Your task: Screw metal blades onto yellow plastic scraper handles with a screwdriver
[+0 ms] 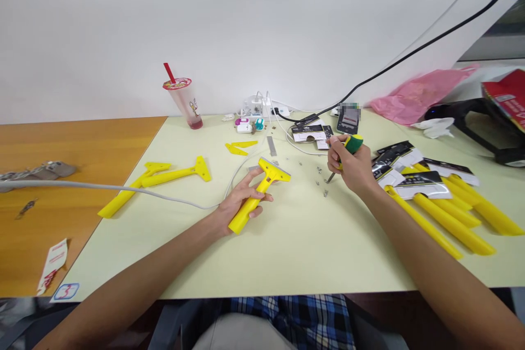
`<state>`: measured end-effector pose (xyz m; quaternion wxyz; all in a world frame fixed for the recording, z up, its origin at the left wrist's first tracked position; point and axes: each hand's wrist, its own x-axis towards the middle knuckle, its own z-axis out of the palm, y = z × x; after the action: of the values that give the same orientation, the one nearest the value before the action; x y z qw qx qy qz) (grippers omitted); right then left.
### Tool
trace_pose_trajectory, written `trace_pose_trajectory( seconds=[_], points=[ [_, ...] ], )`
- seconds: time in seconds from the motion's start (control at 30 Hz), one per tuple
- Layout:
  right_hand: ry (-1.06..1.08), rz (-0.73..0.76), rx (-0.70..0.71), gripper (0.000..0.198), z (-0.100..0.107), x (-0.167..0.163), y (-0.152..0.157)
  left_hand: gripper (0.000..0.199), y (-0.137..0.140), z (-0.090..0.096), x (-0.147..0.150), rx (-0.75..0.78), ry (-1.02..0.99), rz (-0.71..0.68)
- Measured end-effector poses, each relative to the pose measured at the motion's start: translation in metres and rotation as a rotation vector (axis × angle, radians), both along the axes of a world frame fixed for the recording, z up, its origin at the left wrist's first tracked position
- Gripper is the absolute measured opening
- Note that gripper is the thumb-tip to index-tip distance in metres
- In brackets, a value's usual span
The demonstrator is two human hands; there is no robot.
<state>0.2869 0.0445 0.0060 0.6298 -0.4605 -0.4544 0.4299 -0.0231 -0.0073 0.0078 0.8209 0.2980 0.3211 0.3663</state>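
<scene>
Near the middle of the table my left hand [241, 197] is closed round the handle of a yellow scraper [259, 191], its wide head tilted up and to the right. My right hand [348, 161] grips a screwdriver [353, 144] by its green and yellow handle. The shaft points down to the left, its tip among small loose screws [325, 193]; whether it touches one I cannot tell. A flat metal blade [271, 145] and small yellow plastic pieces [241, 147] lie beyond my left hand.
Two yellow scrapers [176, 174] lie at left, by a grey cable [164, 195]. Several packaged yellow scrapers [455, 224] are heaped at right. A drink cup [186, 104], a power strip [262, 109], a phone [348, 119] and a pink bag [418, 95] line the back.
</scene>
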Motion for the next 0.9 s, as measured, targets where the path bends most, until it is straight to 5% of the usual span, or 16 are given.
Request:
trace_pose_trajectory(
  seconds=[0.2, 0.53, 0.9],
  points=[
    [-0.027, -0.068, 0.037, 0.042, 0.003, 0.005, 0.001, 0.079, -0.001, -0.003, 0.0, 0.026, -0.006, -0.006],
    [0.061, 0.061, -0.04, 0.046, 0.01, -0.003, -0.006, 0.078, -0.001, -0.003, 0.001, 0.044, 0.021, -0.015],
    [0.058, -0.071, 0.125, 0.053, 0.019, -0.002, -0.006, 0.081, -0.002, -0.002, 0.001, 0.053, 0.029, -0.026]
  ],
)
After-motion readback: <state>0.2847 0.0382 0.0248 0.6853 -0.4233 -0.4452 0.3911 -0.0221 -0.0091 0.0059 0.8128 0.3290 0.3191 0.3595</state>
